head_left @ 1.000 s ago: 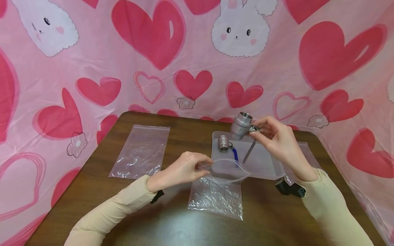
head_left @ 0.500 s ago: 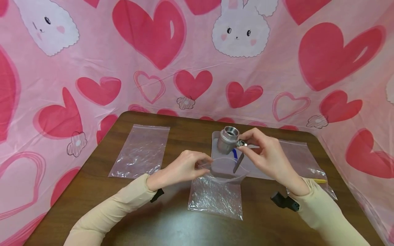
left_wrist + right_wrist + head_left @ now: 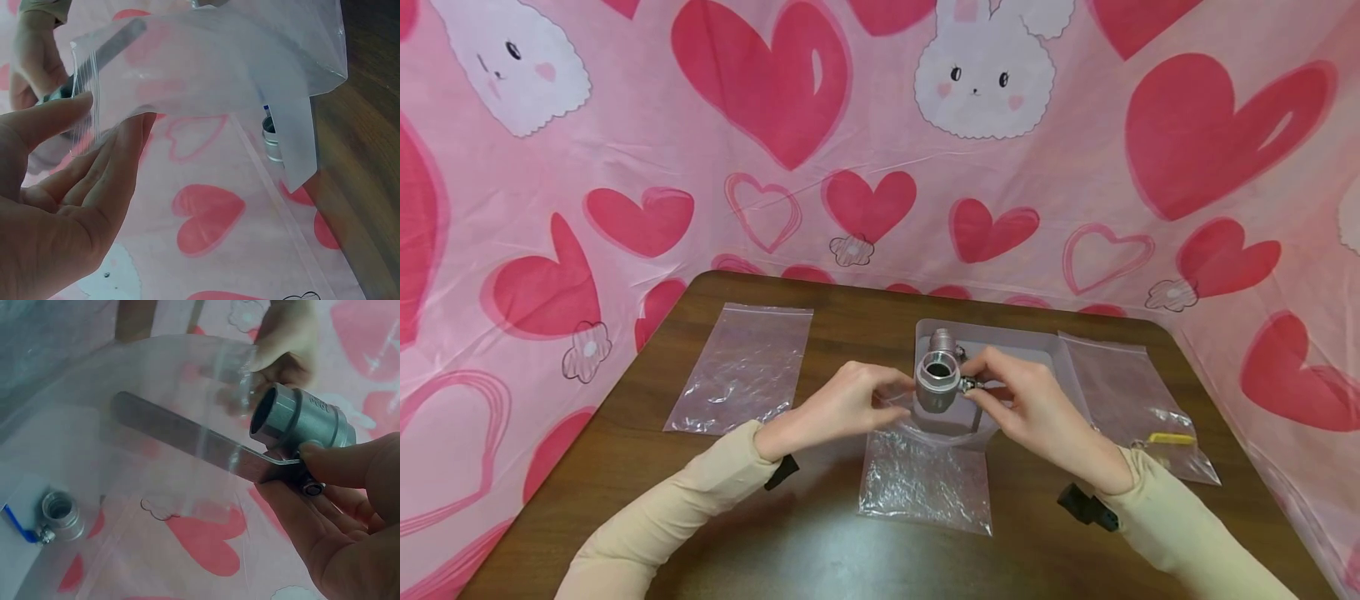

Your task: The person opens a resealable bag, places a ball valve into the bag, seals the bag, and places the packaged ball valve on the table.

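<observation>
My left hand (image 3: 850, 402) pinches the mouth of a clear zip bag (image 3: 928, 487) at its left side, thumb and fingers on the zip strip (image 3: 90, 106). My right hand (image 3: 1033, 404) grips a large steel ball valve (image 3: 937, 390) near its stem, threaded bore facing up in the head view. The valve body is right by the bag's mouth. Its long flat lever (image 3: 187, 431) points into the bag and shows through the plastic. Behind it, a smaller ball valve (image 3: 942, 340) with a blue handle (image 3: 19, 525) sits in the tray.
A translucent plastic tray (image 3: 1015, 335) lies behind the bag. Another flat zip bag (image 3: 745, 367) is at the left. On the right, a zip bag (image 3: 1108, 379) contains a yellow-handled item (image 3: 1171, 438). A pink patterned cloth (image 3: 865, 100) hangs behind the wooden table (image 3: 760, 533).
My right hand has brought the large ball valve left and down from above the tray to the bag's mouth, lever first. The left hand has stayed nearly still at the bag.
</observation>
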`<action>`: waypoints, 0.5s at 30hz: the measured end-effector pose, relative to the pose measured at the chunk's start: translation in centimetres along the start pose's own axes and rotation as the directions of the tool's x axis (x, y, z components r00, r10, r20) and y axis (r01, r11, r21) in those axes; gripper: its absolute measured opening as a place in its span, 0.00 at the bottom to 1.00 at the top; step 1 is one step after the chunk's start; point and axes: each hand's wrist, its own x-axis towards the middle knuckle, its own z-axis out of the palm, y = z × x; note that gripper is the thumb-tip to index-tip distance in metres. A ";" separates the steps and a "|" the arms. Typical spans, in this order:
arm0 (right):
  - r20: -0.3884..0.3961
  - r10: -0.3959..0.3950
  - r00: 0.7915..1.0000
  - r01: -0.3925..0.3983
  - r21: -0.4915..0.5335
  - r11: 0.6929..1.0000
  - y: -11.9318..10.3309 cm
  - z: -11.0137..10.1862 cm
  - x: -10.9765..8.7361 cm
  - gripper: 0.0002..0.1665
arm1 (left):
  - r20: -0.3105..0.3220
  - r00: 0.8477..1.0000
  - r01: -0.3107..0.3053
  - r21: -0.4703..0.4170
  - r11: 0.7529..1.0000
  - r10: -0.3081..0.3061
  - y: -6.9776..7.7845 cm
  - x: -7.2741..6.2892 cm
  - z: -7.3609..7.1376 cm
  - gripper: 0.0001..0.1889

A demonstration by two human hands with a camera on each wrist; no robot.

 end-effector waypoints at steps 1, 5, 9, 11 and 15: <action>0.002 -0.021 1.000 0.021 -0.006 1.000 0.1 0.1 -0.1 0.19 | -0.001 1.000 -0.001 0.000 1.000 0.001 0.0 0.0 -0.1 0.15; 0.010 -0.096 0.995 0.097 -0.028 0.995 0.2 0.3 -0.2 0.19 | 0.013 1.000 0.018 -0.022 1.000 -0.017 0.2 0.0 -0.4 0.16; 0.028 -0.139 0.990 0.140 -0.057 0.989 0.4 0.4 -0.3 0.20 | 0.026 0.999 0.036 -0.028 0.999 -0.035 0.4 0.0 -0.6 0.17; 0.044 -0.145 0.988 0.149 -0.091 0.985 0.4 0.5 -0.3 0.21 | 0.032 0.999 0.042 -0.032 0.999 -0.041 0.4 0.0 -0.7 0.17; 0.095 -0.129 0.987 0.144 -0.168 0.975 0.4 0.8 -0.5 0.20 | 0.039 0.998 0.049 -0.044 0.998 -0.048 0.6 0.0 -0.7 0.17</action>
